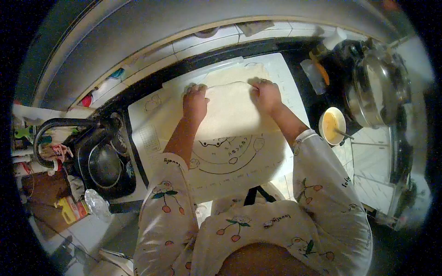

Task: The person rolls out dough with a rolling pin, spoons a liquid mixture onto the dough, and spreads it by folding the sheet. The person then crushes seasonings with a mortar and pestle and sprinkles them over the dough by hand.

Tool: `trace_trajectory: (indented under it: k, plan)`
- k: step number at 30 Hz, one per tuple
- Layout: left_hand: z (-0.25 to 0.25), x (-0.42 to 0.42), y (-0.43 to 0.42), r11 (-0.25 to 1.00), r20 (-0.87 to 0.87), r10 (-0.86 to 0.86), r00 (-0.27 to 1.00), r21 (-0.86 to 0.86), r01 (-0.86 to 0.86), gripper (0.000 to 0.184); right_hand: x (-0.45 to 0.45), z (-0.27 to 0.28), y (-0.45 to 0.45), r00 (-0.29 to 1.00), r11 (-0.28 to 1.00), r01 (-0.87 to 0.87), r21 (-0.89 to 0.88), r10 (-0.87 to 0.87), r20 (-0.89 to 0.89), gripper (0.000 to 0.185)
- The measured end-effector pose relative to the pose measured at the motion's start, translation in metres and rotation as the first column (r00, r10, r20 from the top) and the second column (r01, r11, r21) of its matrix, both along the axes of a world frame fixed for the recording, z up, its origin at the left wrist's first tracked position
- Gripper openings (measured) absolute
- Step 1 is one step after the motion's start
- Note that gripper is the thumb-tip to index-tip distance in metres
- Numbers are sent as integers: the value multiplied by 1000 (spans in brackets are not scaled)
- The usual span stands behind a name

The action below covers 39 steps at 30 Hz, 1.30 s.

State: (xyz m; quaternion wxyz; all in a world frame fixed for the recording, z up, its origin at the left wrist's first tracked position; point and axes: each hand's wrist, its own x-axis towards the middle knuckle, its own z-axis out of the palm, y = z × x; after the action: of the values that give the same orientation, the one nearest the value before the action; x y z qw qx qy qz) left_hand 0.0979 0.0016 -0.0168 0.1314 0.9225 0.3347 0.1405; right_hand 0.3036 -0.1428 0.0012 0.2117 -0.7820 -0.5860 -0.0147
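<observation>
A wide, pale sheet of dough (234,110) lies on a white printed mat (225,181) on the counter. My left hand (195,103) grips its far left corner with curled fingers. At the far right corner, my right hand (268,95) pinches the edge between thumb and fingers. The sheet's far edge runs between both hands, and another pale layer (246,72) shows just beyond it. My fingertips are partly hidden under the dough edge.
To the right stands a white bowl (326,134) of yellow liquid with a utensil in it. Behind it is a large glass-lidded pot (368,94). On the left are a black sink (105,165) and a curved black faucet (41,138). Tiled wall runs along the back.
</observation>
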Motion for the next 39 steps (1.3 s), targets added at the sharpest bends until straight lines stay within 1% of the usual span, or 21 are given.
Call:
trace_trajectory:
  k: [1, 4, 7, 10, 12, 14, 15, 16, 18, 20, 21, 24, 27, 29, 31, 32, 33, 34, 35, 36, 39]
  plan:
    - [0, 0, 2, 1000, 36, 1, 999, -6, -1, 46, 1, -1, -1, 999, 998, -25, 49, 24, 28, 19]
    - [2, -3, 1, 999, 155, -3, 988, 37, -2, 42, -9, 18, -23, 994, 994, -100, 43, 102, -34, 17]
    - [7, -10, 3, 987, 239, -150, 959, -14, 158, 26, -29, 24, -64, 977, 979, -201, -20, 199, -82, 18]
    - [12, -33, -16, 967, 184, -238, 954, 133, 216, 24, -54, 31, -106, 934, 942, -317, 110, 330, -136, 13]
    - [19, -61, -37, 950, 93, -298, 950, 127, 285, 23, -66, 33, -137, 929, 952, -300, 64, 307, -207, 12]
    - [24, -95, -70, 957, -189, -291, 938, -54, 286, 17, -76, 41, -162, 904, 951, -307, 40, 304, -301, 11]
    - [36, -113, -90, 930, -161, -366, 916, -46, 364, 16, -82, 47, -173, 878, 945, -324, 41, 317, -358, 11]
    - [47, -130, -108, 899, -134, -438, 889, -35, 437, 15, -84, 28, -192, 843, 943, -325, 66, 321, -432, 17]
    - [37, -154, -136, 891, -226, -446, 866, -197, 408, 15, -95, 31, -213, 850, 943, -334, 6, 304, -431, 16]
    - [34, -168, -158, 876, -96, -449, 889, -244, 416, 14, -105, 43, -222, 859, 944, -327, -47, 275, -432, 13]
    - [32, -173, -168, 866, -29, -445, 895, -269, 421, 14, -108, 42, -228, 854, 945, -317, -83, 246, -459, 12]
    - [30, -178, -193, 857, -2, -370, 929, -386, 341, 13, -109, 35, -241, 838, 946, -280, -162, 159, -522, 11]
    - [19, -174, -188, 862, -149, -411, 899, -383, 331, 12, -103, 31, -233, 838, 959, -238, -154, 122, -532, 11]
    - [19, -163, -172, 895, -76, -345, 935, -328, 303, 14, -92, 29, -211, 854, 964, -242, -109, 158, -495, 11]
    - [25, -145, -145, 927, 39, -230, 972, -297, 231, 16, -81, 11, -188, 920, 971, -63, -229, -32, -389, 20]
    - [28, -133, -130, 938, 117, -147, 982, -300, 176, 18, -73, 21, -164, 868, 993, -78, -87, 24, -495, 22]
    - [23, -120, -113, 946, 84, -127, 988, -288, 146, 19, -67, 26, -141, 894, 998, -30, -59, 1, -449, 21]
    - [6, -108, -99, 969, 190, -52, 980, -226, 95, 18, -59, 28, -119, 881, 1000, 19, -8, -20, -473, 18]
    - [1, -92, -84, 981, 214, -1, 977, -189, 42, 17, -51, 24, -99, 919, 997, 61, 50, -37, -394, 16]
    - [-1, -76, -72, 988, 240, 49, 970, -153, -12, 17, -43, 16, -78, 922, 980, 69, 184, 8, -387, 14]
    - [-5, -45, -50, 990, 220, 133, 966, 21, -141, 16, -40, 2, -40, 907, 966, 158, 203, -61, -416, 9]
